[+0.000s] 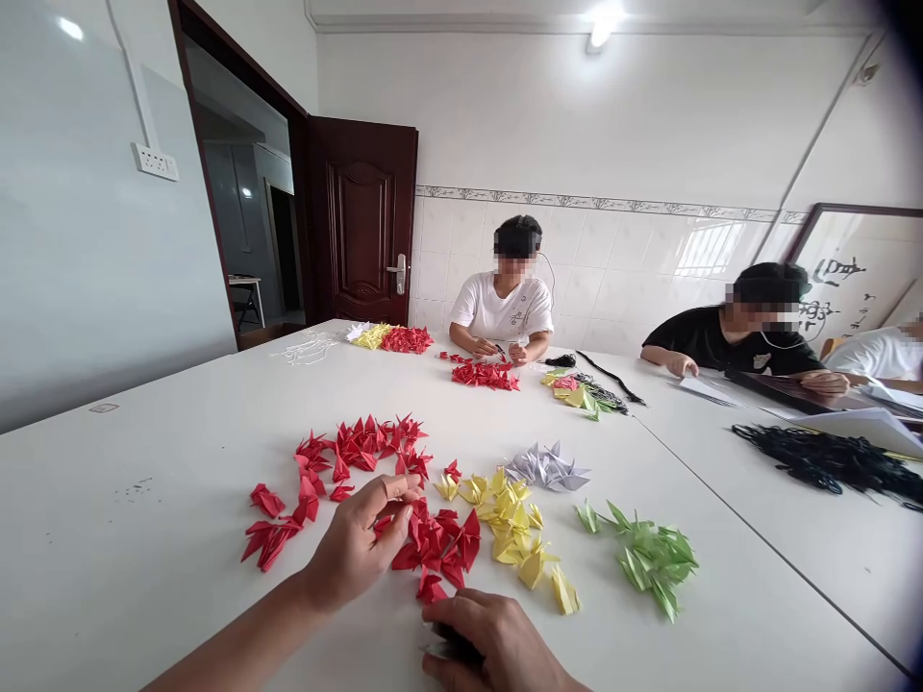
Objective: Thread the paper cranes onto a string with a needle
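**Red cranes bunched between two busy hands!**

Here on the white surface [180,538], the left hand [357,546] hovers at the left edge of the near heap of red paper cranes [433,543], thumb and fingers drawn close together; whether that grip has anything in it, I cannot tell from where I stand. The right hand [509,639], on the near side, has its grip closed around a dark object [460,646], and what that is I can't quite make out. So the heap sits between and just beyond the two hands, with an arc of red cranes [364,442] curving off on the far left side.

Now the danger! Yellow paper cranes [513,524] lie just beside the red on the right, so a careless sweep could mix the colours. Those thin folds look easy to crush: a wrist set down, or the dark object knocking the nearest red one, might well bend a wing. Overlapping points could also snag, dragging neighbours along if one is plucked fast.

Containers? I spot none here: the pale cranes [546,469] farther off and the green cranes [656,557] at right lie loose on the surface.
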`<state>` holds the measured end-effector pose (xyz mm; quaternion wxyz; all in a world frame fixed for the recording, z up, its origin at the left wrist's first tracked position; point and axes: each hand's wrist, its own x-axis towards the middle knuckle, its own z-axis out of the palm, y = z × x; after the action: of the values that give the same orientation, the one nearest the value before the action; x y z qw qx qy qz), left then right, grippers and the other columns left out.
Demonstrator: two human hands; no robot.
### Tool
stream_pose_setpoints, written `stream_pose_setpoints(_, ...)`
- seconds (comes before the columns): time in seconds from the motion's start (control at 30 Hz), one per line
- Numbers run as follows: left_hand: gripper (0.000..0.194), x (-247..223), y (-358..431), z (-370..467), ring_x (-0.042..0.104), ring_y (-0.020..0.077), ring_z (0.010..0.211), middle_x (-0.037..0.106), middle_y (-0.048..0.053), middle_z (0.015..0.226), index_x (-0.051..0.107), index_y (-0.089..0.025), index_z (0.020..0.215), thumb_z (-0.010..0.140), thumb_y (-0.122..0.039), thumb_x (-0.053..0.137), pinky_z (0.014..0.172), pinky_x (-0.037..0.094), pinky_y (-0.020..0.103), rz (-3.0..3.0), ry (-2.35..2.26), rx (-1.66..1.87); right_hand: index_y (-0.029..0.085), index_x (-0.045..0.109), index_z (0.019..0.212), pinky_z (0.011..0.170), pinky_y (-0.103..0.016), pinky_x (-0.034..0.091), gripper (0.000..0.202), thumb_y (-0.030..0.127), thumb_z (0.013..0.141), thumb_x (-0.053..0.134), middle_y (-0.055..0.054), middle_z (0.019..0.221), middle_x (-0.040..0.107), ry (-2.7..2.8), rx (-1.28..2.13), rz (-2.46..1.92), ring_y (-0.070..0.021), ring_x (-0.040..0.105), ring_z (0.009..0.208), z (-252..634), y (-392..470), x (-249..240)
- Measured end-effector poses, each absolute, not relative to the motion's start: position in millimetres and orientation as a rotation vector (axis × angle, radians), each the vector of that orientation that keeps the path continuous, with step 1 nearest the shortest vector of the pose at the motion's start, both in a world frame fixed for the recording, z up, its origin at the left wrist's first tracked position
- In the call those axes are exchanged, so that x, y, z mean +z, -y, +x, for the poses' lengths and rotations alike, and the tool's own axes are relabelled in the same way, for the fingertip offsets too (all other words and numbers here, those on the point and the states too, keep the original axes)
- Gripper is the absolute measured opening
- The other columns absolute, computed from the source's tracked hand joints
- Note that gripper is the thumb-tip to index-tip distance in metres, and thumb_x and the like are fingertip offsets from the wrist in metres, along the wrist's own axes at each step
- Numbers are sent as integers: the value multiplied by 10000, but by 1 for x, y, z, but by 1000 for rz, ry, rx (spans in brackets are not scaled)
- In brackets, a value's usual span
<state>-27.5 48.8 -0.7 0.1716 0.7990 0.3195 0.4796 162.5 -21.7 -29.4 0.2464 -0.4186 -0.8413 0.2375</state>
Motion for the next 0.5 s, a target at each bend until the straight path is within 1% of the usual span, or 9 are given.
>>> stream_pose_setpoints(0.13, 219, -2, -49, -28, 667, 152, 814, 661, 55, 935, 534, -214, 1038, 832, -175, 470, 704, 590, 264, 2291, -928, 1339, 192, 648, 1025, 614, -223, 453, 312, 249, 725, 583, -56, 842, 673, 2302, 662, -1148, -170, 603, 695, 163, 22, -28)
stream_pose_setpoints(0.3, 186, -1, -49, -28, 663, 164, 827, 672, 62, 917, 548, -196, 1000, 833, -177, 469, 709, 580, 279, 2293, -970, 1362, 206, 596, 1106, 625, -228, 474, 394, 262, 717, 617, -47, 909, 662, 2156, 708, -1093, -159, 610, 705, 164, 27, -28)
stream_pose_setpoints(0.43, 206, 0, -46, -26, 654, 137, 768, 665, 45, 894, 536, -191, 1030, 831, -166, 490, 672, 573, 261, 2278, -946, 1346, 172, 616, 999, 612, -239, 482, 238, 285, 806, 537, -59, 836, 655, 2008, 629, -1138, -164, 605, 694, 164, 29, -24)
stream_pose_setpoints(0.5, 232, 0, -44, -25, 645, 129, 767, 659, 41, 887, 530, -190, 1056, 829, -155, 499, 668, 566, 253, 2301, -919, 1338, 167, 614, 965, 613, -244, 483, 219, 306, 851, 488, -65, 821, 656, 1937, 562, -1163, -171, 605, 699, 163, 28, -23)
